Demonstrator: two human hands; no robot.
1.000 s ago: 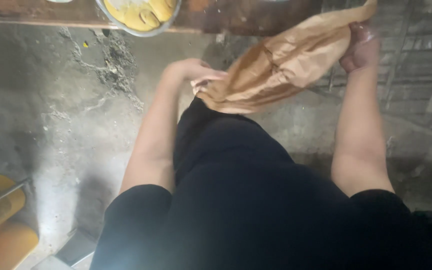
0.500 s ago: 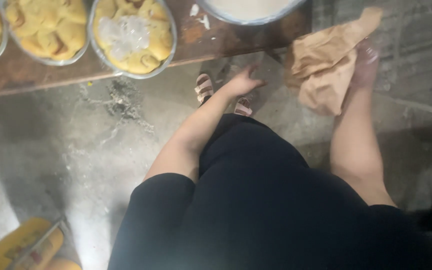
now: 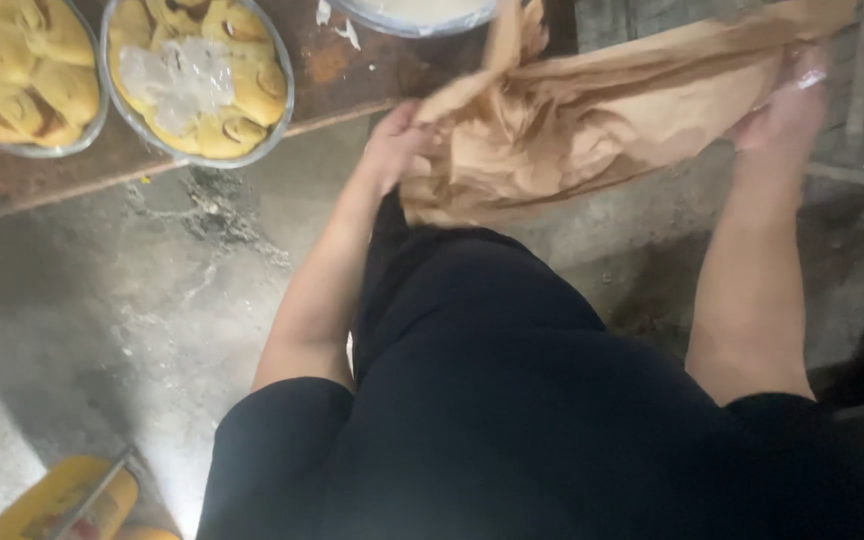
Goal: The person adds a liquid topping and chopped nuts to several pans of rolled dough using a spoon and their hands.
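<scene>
Crumpled brown paper sheet [image 3: 592, 130] stretched between 2 hands above counter [image 3: 72, 180] edge: left hand [image 3: 397, 145] pinching one end, right hand [image 3: 787, 105] clutching the other. Probably light, limp, tearable; best gripped at edges.

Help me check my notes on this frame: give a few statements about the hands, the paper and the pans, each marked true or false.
1. Both hands grip the brown paper. True: left hand, right hand.
2. The paper lies flat on the floor. False: it is held up, crumpled, between the hands.
3. The round pan on the table holds yellow rolls. True.
4. The person wears white. False: black clothing.
</scene>
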